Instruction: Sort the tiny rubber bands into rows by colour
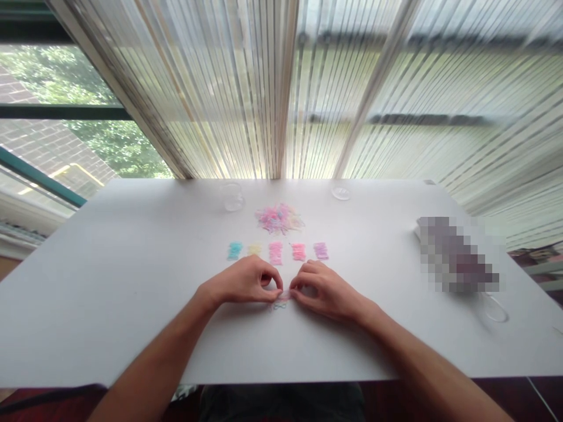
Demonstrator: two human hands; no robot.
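My left hand (259,281) is closed in a pinch, thumb and forefinger meeting low over the white table (109,281). Facing it, my right hand (323,290) pinches as well, its fingertips a small gap away. A thin pink band (285,295), too small to make out well, shows between the two pinches. Just below the fingertips lies a little teal looped band (280,306). Beyond my hands runs a row of small colour groups: teal (234,251), yellow (254,250), pink (275,253), coral pink (298,252) and purple (321,251).
A loose mixed pile of pastel bands (279,219) lies behind the row. At the back stand a clear container (233,197) and a clear round lid (341,193). A blurred-out object (455,255) with a white loop (497,309) rests on the right. Blinds hang past the far edge.
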